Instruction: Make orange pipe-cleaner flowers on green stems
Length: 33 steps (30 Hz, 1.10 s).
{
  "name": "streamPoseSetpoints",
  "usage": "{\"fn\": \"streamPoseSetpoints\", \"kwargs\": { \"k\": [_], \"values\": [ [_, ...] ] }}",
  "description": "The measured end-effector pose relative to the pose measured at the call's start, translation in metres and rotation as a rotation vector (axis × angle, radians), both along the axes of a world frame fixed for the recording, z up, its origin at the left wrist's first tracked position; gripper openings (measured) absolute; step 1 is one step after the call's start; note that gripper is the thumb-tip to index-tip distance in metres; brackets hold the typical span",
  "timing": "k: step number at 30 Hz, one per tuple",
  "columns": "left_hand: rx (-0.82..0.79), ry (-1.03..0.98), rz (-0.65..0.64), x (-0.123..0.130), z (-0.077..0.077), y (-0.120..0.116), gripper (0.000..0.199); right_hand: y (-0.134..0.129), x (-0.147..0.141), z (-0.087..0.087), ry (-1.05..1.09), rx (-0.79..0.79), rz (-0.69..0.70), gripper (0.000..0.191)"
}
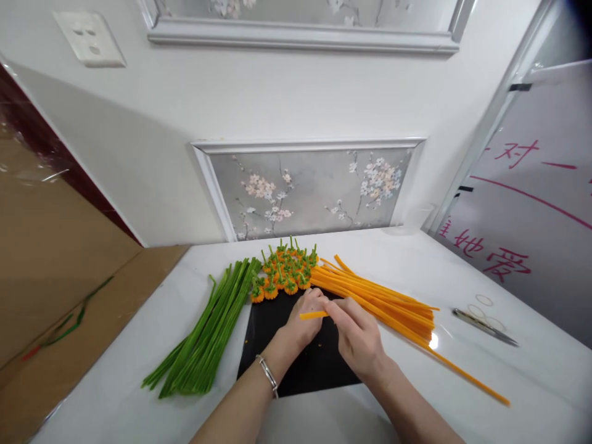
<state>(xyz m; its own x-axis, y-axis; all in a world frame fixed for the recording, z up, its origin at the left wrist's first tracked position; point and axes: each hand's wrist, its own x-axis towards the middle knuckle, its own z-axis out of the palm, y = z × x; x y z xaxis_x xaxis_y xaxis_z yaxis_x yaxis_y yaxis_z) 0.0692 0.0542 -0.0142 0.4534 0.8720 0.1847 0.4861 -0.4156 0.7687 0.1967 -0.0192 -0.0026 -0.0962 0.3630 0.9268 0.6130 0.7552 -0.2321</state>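
Note:
My left hand (305, 316) and my right hand (358, 336) meet over a black mat (296, 370), fingers closed in pinches. Between them is a short piece of orange fuzzy stem (313, 315), one end sticking out to the left across my left hand. The rest of it is hidden by my fingers. Just behind my hands stands a cluster of small orange pumpkin shapes with green tops (290, 285). A bundle of orange stems (393, 302) fans out to the right, and a bundle of green stems (208, 345) lies to the left.
Tweezers or slim scissors (485, 327) lie at the right beside thin rings (484, 300). One long orange stem (472, 377) juts toward the front right. Brown cardboard (102, 308) borders the white table (111, 394) on the left. A panelled wall (309, 98) rises behind.

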Motion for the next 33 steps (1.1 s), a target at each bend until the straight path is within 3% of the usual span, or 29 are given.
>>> {"fn": "streamPoseSetpoints", "kwargs": {
  "k": [7, 13, 19, 23, 27, 33],
  "values": [
    [0.042, 0.123, -0.069, -0.006, 0.007, 0.0, 0.024, -0.001, -0.004, 0.003, -0.078, 0.0, -0.002, 0.054],
    [0.026, 0.164, -0.062, -0.029, 0.006, -0.008, 0.018, -0.002, -0.007, -0.001, -0.174, -0.099, -0.008, 0.051],
    [-0.02, 0.125, -0.082, -0.063, 0.014, -0.026, 0.022, -0.006, -0.011, 0.0, -0.188, -0.14, -0.059, 0.028],
    [-0.184, 0.022, -0.031, -0.072, 0.017, -0.038, 0.025, -0.004, -0.005, -0.004, -0.176, -0.187, -0.14, 0.022],
    [-0.363, -0.033, -0.061, -0.073, 0.026, -0.045, 0.024, 0.0, 0.004, -0.007, -0.128, -0.276, -0.105, 0.023],
    [-0.5, -0.102, -0.128, -0.077, 0.032, -0.048, 0.023, -0.002, 0.01, -0.003, -0.326, -0.41, -0.052, 0.018]
  ]
}}
